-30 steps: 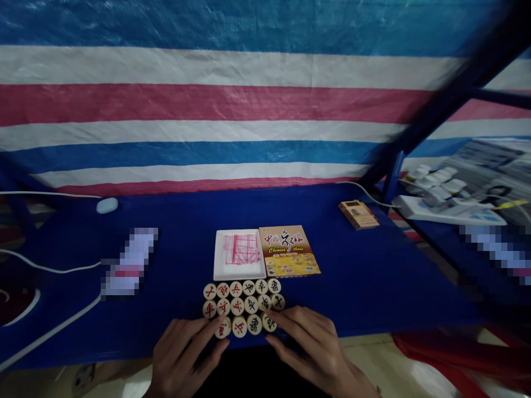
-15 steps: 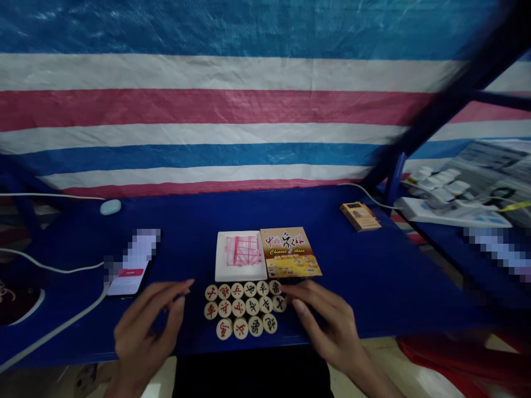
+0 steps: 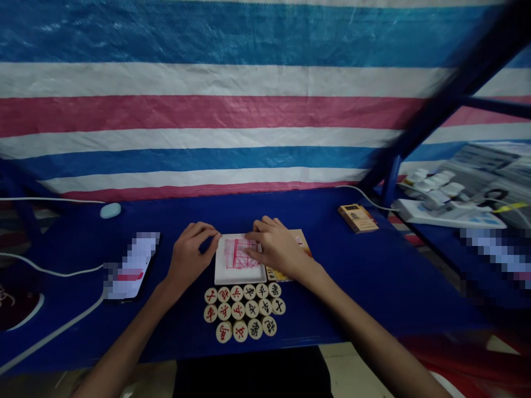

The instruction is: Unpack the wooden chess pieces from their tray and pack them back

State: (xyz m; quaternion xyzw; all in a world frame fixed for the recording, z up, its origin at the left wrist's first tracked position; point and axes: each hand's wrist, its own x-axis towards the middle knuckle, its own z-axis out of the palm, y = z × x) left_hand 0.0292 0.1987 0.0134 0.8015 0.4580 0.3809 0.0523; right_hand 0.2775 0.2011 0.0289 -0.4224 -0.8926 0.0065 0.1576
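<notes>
A shallow white tray (image 3: 239, 276) lies on the blue table, with red scribbled lines on the sheet inside. My left hand (image 3: 194, 249) pinches its upper left corner between thumb and fingers. Over the tray's right side reaches my right hand (image 3: 276, 243), its thumb and fingers apart above the red lines. It covers much of the brown Chinese chess box lid (image 3: 306, 243) beside the tray. Just below, round wooden chess pieces (image 3: 238, 310) stand in three rows, red characters to the left and black to the right, some apparently stacked.
A phone (image 3: 131, 268) with a cable lies to the left, and a pale rounded case (image 3: 110, 210) sits behind it. At the back right is a small brown box (image 3: 358, 218). Farther right stands a white power strip (image 3: 450, 214) with plugs. Striped tarpaulin (image 3: 249, 110) hangs behind the table.
Both hands have moved forward from beside the chess pieces to the tray. The left now touches its corner; the right covers part of the tray and lid. The pieces stay in their rows.
</notes>
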